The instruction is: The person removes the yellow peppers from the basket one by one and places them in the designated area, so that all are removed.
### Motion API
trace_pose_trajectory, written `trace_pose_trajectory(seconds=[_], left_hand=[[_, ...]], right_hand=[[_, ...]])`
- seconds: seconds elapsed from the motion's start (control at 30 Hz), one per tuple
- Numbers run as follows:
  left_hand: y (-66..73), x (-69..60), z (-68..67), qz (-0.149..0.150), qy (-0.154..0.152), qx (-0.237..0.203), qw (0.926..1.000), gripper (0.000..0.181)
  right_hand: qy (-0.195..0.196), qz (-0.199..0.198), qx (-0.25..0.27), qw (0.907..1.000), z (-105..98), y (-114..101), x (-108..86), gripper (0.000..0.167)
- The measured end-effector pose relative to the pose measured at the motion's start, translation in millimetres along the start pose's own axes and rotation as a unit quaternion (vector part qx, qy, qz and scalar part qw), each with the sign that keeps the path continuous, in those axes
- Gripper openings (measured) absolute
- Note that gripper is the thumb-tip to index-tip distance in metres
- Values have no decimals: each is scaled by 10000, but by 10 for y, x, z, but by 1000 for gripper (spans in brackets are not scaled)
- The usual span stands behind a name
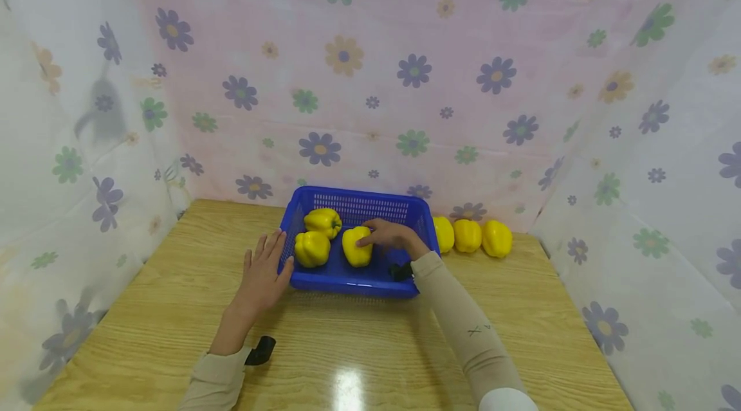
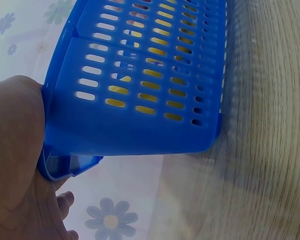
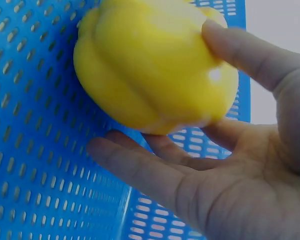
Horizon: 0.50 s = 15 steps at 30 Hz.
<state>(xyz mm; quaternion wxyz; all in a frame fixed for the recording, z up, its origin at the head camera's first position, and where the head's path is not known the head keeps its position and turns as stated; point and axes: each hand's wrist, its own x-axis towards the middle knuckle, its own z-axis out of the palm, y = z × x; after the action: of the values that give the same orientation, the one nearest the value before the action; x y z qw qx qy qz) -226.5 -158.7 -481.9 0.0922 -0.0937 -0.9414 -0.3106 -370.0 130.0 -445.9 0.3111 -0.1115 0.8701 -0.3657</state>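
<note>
A blue plastic basket [image 1: 354,287] with slotted walls stands on the table and holds three yellow bell peppers. Two of them, a back-left pepper [image 1: 321,221] and a front-left pepper [image 1: 312,249], lie at the basket's left side. My right hand [image 1: 393,235] reaches in from the right and holds the third bell pepper [image 3: 155,65] between its thumb and fingers. That thumb [image 3: 240,50] lies on the pepper's side. At the basket's left rim rests my left hand [image 1: 263,276], its fingers fairly straight. Parts of its fingers are hidden behind the rim in the left wrist view.
Right of the basket, three more yellow bell peppers [image 1: 467,235] sit in a row; the basket partly hides the nearest. The wooden table [image 1: 324,347] meets a flowered cloth [image 1: 370,102] at the back and on both sides.
</note>
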Motion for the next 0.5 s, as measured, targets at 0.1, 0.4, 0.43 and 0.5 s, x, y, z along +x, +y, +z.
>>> trace_pose_trajectory(seconds=[0.1, 0.4, 0.43, 0.5], left_hand=[[-10, 1, 10, -6, -6, 53, 10000, 62], [14, -10, -12, -91, -72, 215, 9997, 62], [15, -13, -15, -89, -71, 238, 9997, 62], [18, -16, -19, -87, -75, 245, 9996, 62]], right_hand=[[159, -52, 110, 9998, -52, 24, -11, 69], [218, -108, 262, 9994, -150, 114, -23, 68], [205, -98, 278, 9994, -145, 116, -22, 69], [158, -74, 315, 9994, -133, 121, -13, 70]])
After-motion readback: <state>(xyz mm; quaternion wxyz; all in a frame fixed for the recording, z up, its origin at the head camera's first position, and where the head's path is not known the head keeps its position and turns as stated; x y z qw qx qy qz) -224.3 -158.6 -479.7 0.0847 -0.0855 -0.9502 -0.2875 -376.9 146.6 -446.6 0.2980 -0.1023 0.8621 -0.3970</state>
